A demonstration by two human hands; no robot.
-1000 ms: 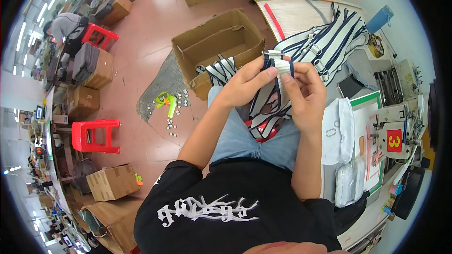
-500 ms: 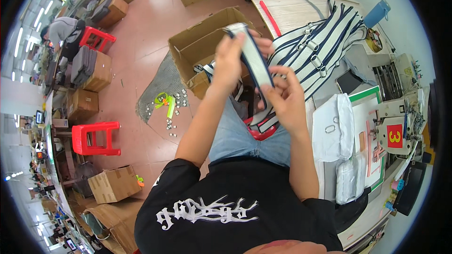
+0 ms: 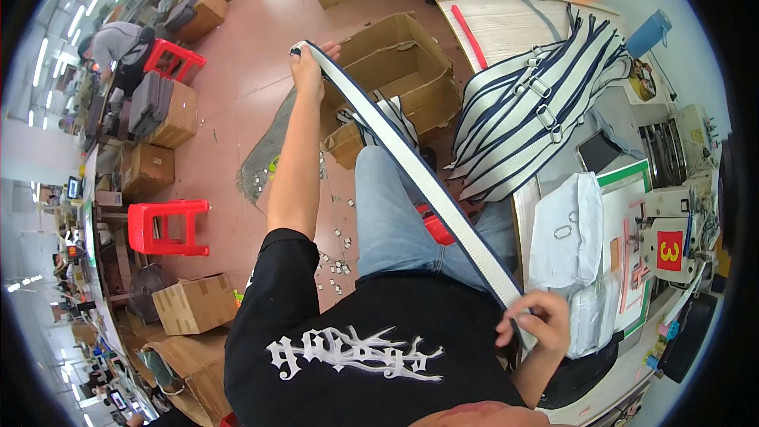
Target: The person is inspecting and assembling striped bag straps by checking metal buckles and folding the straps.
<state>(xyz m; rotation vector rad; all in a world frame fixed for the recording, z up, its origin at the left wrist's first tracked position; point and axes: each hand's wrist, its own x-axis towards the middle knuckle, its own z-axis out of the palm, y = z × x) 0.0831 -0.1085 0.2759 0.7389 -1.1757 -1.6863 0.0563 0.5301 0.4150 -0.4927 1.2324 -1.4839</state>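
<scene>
A white webbing strap with navy edges is pulled straight on a slant across my lap. My left hand grips its far end, up by the cardboard box, with some fingers stretched out past it. Close to my body on the right, my right hand pinches the near end, and its fingers partly hide that end. On the table to the right lies a bundle of similar striped straps with metal buckles. More strap ends hang over the edge of the open cardboard box.
At right are a sewing machine, white plastic packages, a phone and a blue bottle. Small pieces litter the floor near a red stool. Another person bends over at far left.
The strap was folded between my close-together hands and is now stretched out. My left hand has moved left and slightly up; my right hand has come down and right toward my body.
</scene>
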